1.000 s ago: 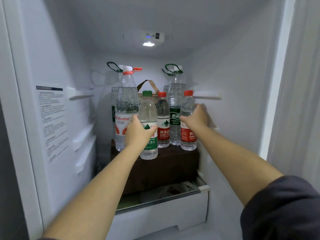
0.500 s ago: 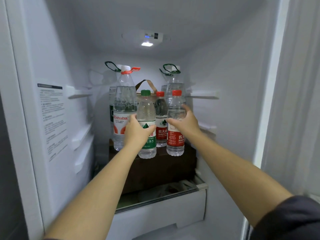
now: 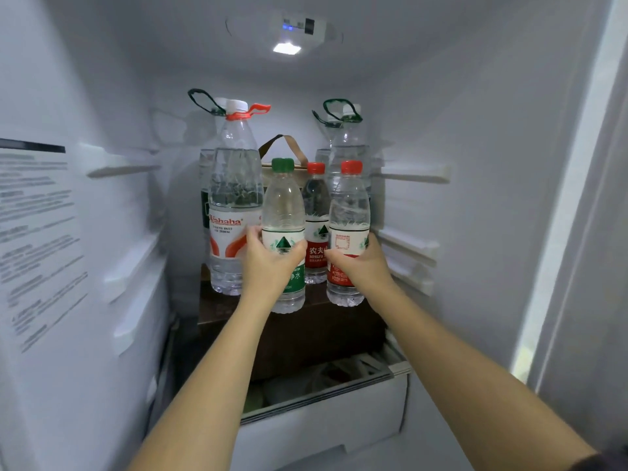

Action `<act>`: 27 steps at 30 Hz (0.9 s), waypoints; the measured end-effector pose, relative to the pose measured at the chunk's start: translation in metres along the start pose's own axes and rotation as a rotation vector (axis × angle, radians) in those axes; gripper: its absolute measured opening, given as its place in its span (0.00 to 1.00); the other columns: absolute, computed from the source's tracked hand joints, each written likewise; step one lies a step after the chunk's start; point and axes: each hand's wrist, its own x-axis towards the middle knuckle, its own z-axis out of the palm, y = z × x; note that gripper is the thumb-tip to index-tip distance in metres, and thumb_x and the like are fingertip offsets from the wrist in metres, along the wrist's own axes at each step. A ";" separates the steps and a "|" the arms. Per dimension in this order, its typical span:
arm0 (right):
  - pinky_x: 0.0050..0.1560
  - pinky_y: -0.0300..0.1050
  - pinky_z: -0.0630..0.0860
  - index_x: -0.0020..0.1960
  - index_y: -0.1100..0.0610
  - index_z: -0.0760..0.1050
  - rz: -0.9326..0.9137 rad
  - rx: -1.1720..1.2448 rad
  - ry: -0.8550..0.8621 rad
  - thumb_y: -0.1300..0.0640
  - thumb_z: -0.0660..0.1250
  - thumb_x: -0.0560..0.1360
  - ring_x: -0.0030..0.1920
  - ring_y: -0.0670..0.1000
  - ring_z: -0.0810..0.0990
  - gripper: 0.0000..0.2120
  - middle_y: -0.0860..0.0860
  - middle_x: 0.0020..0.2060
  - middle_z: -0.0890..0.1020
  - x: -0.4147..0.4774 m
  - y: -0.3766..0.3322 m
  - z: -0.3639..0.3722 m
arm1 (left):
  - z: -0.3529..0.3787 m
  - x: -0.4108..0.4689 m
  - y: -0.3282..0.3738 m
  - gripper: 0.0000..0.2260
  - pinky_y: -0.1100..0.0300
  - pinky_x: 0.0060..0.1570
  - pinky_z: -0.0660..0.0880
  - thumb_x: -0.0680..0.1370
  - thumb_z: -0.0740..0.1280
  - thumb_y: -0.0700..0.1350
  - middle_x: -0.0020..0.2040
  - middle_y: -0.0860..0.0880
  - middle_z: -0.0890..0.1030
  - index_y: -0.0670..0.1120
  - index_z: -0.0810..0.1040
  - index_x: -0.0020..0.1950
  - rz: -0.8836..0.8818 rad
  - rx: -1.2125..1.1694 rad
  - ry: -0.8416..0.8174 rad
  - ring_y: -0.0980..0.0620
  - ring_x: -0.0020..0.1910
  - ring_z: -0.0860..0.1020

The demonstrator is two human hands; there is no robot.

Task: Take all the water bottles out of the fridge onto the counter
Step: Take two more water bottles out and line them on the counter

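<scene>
Inside the open fridge, my left hand grips a green-capped water bottle around its label. My right hand grips a red-capped bottle with a red label. Both bottles are upright, held slightly forward of the brown box that the others stand on. A second red-capped bottle stands behind and between them. A large Wahaha bottle with a red handle stands at the left. More large bottles with green handles stand at the back left and back right.
A brown bag with a strap sits behind the small bottles. Below the box is a white drawer with a glass lid. Shelf rails jut from both side walls. The fridge's right edge is close beside my right arm.
My right hand has drawn the red-capped bottle leftward and toward me, away from the right wall. The green-capped bottle in my left hand has also come forward and the view has moved closer.
</scene>
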 end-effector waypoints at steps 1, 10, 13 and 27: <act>0.50 0.40 0.77 0.60 0.51 0.73 0.002 0.002 0.009 0.59 0.76 0.70 0.52 0.41 0.79 0.21 0.45 0.51 0.81 -0.002 0.001 0.001 | 0.000 0.000 0.000 0.25 0.72 0.32 0.71 0.70 0.76 0.45 0.46 0.58 0.76 0.48 0.67 0.61 0.001 0.009 -0.002 0.65 0.42 0.76; 0.48 0.36 0.76 0.62 0.51 0.68 -0.012 0.007 0.101 0.59 0.77 0.68 0.50 0.40 0.79 0.26 0.42 0.50 0.80 -0.064 -0.020 -0.017 | -0.005 -0.042 0.031 0.21 0.70 0.37 0.69 0.70 0.77 0.46 0.44 0.61 0.76 0.52 0.70 0.57 0.004 0.005 0.013 0.67 0.42 0.74; 0.45 0.34 0.77 0.60 0.51 0.69 -0.010 0.033 0.113 0.60 0.78 0.67 0.47 0.41 0.81 0.26 0.44 0.48 0.81 -0.101 -0.025 -0.032 | -0.009 -0.083 0.043 0.22 0.70 0.38 0.68 0.69 0.77 0.46 0.44 0.63 0.75 0.54 0.68 0.55 0.014 -0.020 0.025 0.69 0.42 0.73; 0.41 0.30 0.77 0.60 0.50 0.70 0.057 0.024 0.086 0.60 0.77 0.68 0.46 0.39 0.81 0.26 0.44 0.47 0.82 -0.287 -0.069 -0.156 | -0.003 -0.283 0.093 0.22 0.64 0.41 0.73 0.67 0.78 0.43 0.45 0.59 0.77 0.50 0.71 0.56 -0.019 -0.065 0.026 0.61 0.45 0.77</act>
